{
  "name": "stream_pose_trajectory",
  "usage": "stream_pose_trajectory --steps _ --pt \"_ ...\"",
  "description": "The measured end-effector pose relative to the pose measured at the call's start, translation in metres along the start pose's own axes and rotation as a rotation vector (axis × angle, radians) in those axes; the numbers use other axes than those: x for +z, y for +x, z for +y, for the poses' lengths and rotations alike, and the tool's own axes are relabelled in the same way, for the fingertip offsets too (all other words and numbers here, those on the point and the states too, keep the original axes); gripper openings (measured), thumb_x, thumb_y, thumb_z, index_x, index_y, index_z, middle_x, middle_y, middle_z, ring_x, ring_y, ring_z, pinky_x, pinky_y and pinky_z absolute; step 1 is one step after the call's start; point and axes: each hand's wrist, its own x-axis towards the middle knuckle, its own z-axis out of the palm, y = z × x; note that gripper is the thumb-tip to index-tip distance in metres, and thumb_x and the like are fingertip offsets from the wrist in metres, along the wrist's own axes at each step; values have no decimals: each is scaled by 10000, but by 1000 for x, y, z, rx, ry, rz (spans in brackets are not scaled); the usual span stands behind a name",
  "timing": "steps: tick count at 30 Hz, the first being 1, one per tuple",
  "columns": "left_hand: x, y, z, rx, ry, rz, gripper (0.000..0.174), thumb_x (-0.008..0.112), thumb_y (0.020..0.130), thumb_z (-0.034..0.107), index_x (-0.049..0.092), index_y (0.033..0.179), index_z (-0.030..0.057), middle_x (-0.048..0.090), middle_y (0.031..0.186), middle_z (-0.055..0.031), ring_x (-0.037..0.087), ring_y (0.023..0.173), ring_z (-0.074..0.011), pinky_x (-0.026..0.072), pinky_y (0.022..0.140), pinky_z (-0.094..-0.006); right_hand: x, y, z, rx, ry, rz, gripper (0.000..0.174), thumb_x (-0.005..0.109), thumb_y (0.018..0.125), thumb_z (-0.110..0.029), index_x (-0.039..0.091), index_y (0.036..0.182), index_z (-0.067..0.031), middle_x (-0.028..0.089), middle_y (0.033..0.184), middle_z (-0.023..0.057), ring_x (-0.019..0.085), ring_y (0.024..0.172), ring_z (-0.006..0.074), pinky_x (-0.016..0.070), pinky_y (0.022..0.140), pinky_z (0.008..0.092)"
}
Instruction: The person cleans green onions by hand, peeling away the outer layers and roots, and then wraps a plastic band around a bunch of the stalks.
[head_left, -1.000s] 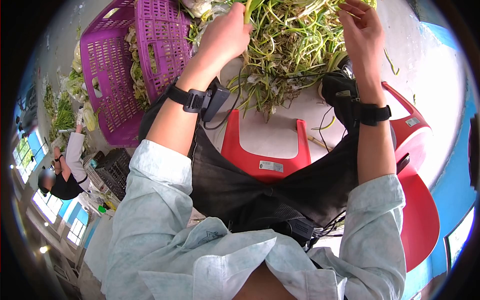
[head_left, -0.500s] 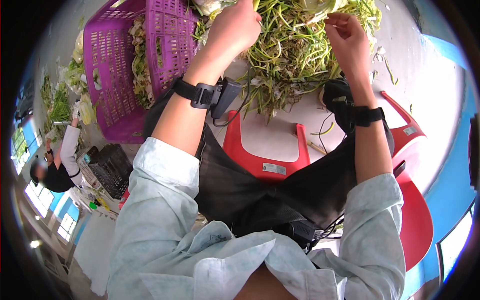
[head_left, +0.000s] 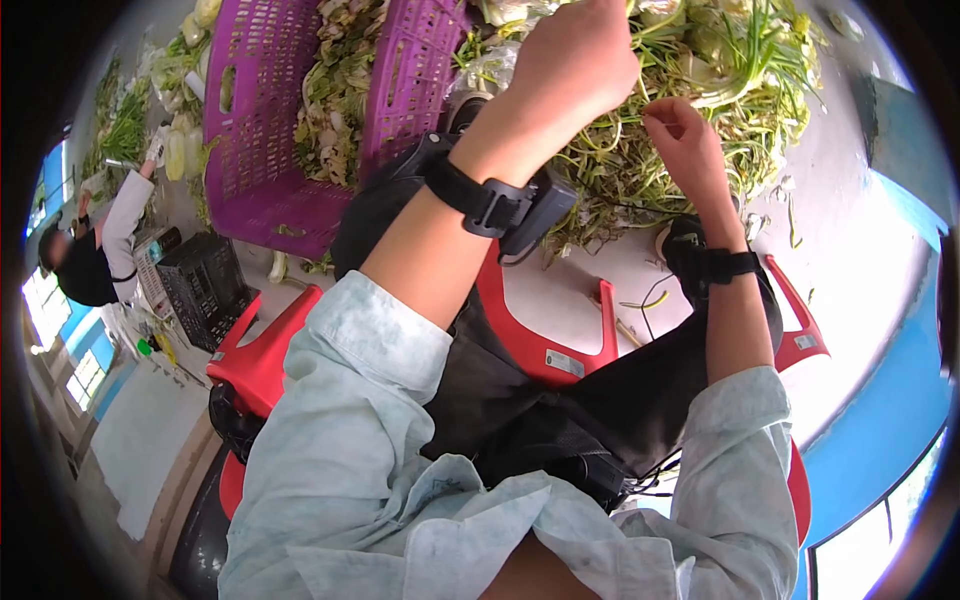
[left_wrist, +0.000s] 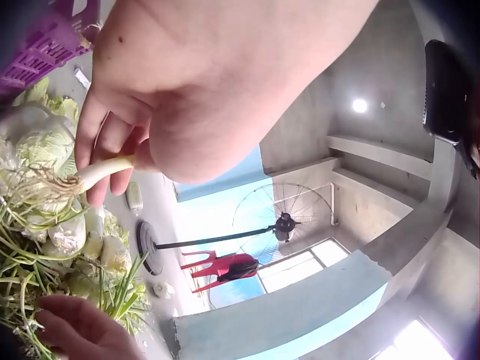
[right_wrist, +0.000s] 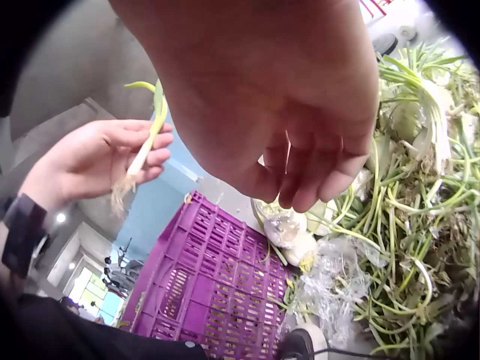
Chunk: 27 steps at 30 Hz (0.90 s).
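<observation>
My left hand (head_left: 580, 65) grips a single green onion; in the right wrist view the stalk (right_wrist: 146, 150) lies between thumb and fingers, its stringy roots pointing down. The left wrist view shows the white root end (left_wrist: 97, 172) sticking out from the hand (left_wrist: 187, 90). Lower and to the right, my right hand (head_left: 690, 155) hovers over the heap of green onions (head_left: 620, 190), fingers loosely curled with nothing visible between them. The right wrist view shows the same hand (right_wrist: 285, 112) with its fingers hanging down.
A purple crate (head_left: 250, 200) holding leafy scraps stands left of the heap. Cabbages and clear plastic (right_wrist: 337, 277) lie beside it. Red stools (head_left: 260, 350) are around my legs. A person (head_left: 90, 260) works at the far left near dark crates (head_left: 205, 285).
The head view has shifted, so the crate and heap sit farther right. My left hand has moved rightward with the green onion, and my right hand appears lower in view.
</observation>
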Motion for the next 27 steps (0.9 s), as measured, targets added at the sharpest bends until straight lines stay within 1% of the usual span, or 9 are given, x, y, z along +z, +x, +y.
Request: stream_pose_trajectory --steps 2,3,4,6,8,13,19,22,27 --pt "-4 -1 -5 -14 -6 41 326 531 973 44 502 1269 -90 719 1005 -288 717 925 -440 584 770 -496 17 7 4 5 -44 -66 248 696 927 -204 727 1123 -56 777 982 131 753 891 236 574 830 351" --pt "-1 0 -12 -5 -11 94 437 546 968 47 463 1377 -83 724 1025 -273 716 937 -440 586 786 -495 30 8 12 52 15 -94 275 684 922 -220 719 1131 -44 773 1008 143 747 924 270 573 854 375" --pt "12 2 -26 21 -42 212 261 629 875 61 541 1095 -47 704 870 -290 718 840 -466 570 748 -546 42 9 20 30 -37 -128 293 671 911 -220 717 1140 -43 768 1026 150 741 950 285 569 872 386" --pt "2 4 -22 -97 -19 128 389 534 969 79 544 1353 24 766 1048 -140 731 965 -368 570 865 -486 55 12 26 43 -65 -295 299 671 892 -220 722 1127 -43 764 1037 161 736 962 300 566 885 394" --pt "-2 3 -20 -109 -43 129 400 523 972 79 532 1367 16 769 1027 -135 731 957 -372 571 846 -495 68 26 49 77 -106 -406 307 675 880 -236 730 1111 -42 763 1031 163 733 965 318 564 890 398" --pt "-9 6 -16 -108 -35 130 418 532 962 44 502 1374 -13 763 1004 -155 732 943 -379 576 836 -495 92 75 111 190 -358 -245 322 638 882 -272 750 1111 -76 769 998 163 729 968 336 562 905 426" --pt "-7 8 -24 -117 -31 126 461 543 932 19 485 1388 -15 756 1000 -169 723 942 -389 566 841 -496 94 106 130 163 -396 92 337 625 869 -183 692 1184 -86 572 1367 207 583 1242 381 494 1033 464" --pt "0 8 -25 -79 -46 151 478 550 929 22 477 1400 -18 752 997 -171 719 931 -390 559 835 -498 100 131 169 162 -395 -63 472 601 854 -150 666 1317 -82 497 1519 194 513 1372 370 445 1118 436" --pt "3 7 -18 -74 -33 89 479 544 938 23 477 1410 -17 751 1004 -158 719 919 -380 559 823 -487 114 141 191 281 -359 -213 516 586 890 -180 633 1388 -50 557 1480 213 515 1385 352 413 1163 416"
